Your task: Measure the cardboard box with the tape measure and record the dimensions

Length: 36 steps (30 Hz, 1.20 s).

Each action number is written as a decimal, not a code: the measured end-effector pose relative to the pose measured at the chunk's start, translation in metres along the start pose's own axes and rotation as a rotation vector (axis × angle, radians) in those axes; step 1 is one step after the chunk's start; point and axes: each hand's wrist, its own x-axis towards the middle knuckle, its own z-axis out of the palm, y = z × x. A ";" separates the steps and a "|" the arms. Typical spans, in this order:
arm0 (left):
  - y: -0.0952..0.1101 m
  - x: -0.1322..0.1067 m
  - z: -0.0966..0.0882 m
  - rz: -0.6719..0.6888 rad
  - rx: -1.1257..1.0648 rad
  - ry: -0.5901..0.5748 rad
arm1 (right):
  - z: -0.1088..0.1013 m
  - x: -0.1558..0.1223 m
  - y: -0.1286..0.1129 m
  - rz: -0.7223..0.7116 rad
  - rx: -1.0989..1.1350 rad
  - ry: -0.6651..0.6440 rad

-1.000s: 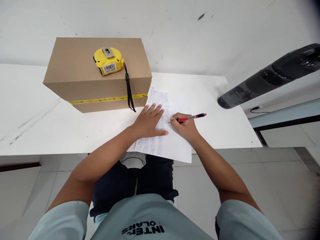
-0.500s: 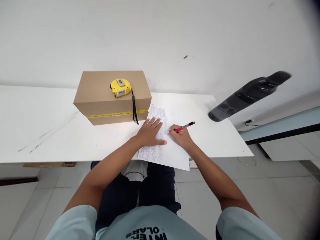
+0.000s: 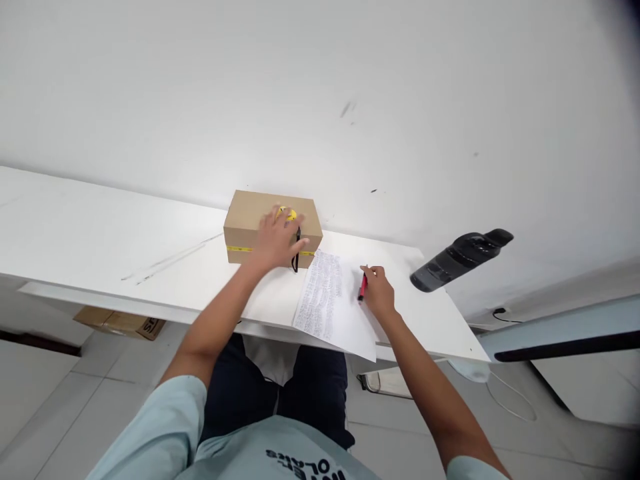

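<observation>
My left hand (image 3: 275, 243), slightly blurred, reaches over the front of a brown cardboard box (image 3: 247, 208). Its fingers are spread at a yellow tape measure (image 3: 289, 214) lying on the box top, and partly cover it; whether they touch it I cannot tell. A black wrist strap (image 3: 295, 261) hangs from the tape measure down the box front. In my right hand (image 3: 382, 293) is a red and black pen (image 3: 363, 287), its black end pointing towards me. That hand is over the right part of a paper sheet (image 3: 351, 327), whose left part bears dense columns of handwriting.
A black bottle (image 3: 453, 262) stands on the white table (image 3: 190, 250) to the right. Yellow printed tape (image 3: 239, 249) runs along the box front. The paper overhangs the table's front edge. Another cardboard box (image 3: 117, 321) lies below the table at left.
My left hand has left the paper and moved up to the tape measure on the box. My right hand has turned the pen so its black end points down. The view has shifted.
</observation>
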 end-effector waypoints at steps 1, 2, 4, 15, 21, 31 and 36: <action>-0.011 0.011 -0.008 -0.026 -0.002 -0.053 | 0.001 0.004 -0.001 0.068 -0.031 -0.021; -0.022 0.021 -0.015 -0.040 -0.011 -0.104 | 0.003 0.009 -0.005 0.148 -0.065 -0.038; -0.038 0.032 -0.023 -0.034 -0.040 -0.158 | 0.005 0.016 -0.020 0.265 -0.103 -0.074; 0.023 -0.064 -0.019 0.716 -0.099 0.288 | 0.031 0.007 -0.170 0.204 0.938 -0.193; -0.024 -0.020 -0.036 0.126 0.270 -0.135 | 0.048 -0.041 -0.170 0.410 1.029 0.121; -0.073 -0.069 -0.062 0.075 0.371 -0.177 | 0.036 -0.084 -0.152 0.470 1.061 0.268; -0.046 -0.141 -0.087 0.180 0.378 -0.043 | 0.019 -0.072 -0.156 0.307 1.085 0.200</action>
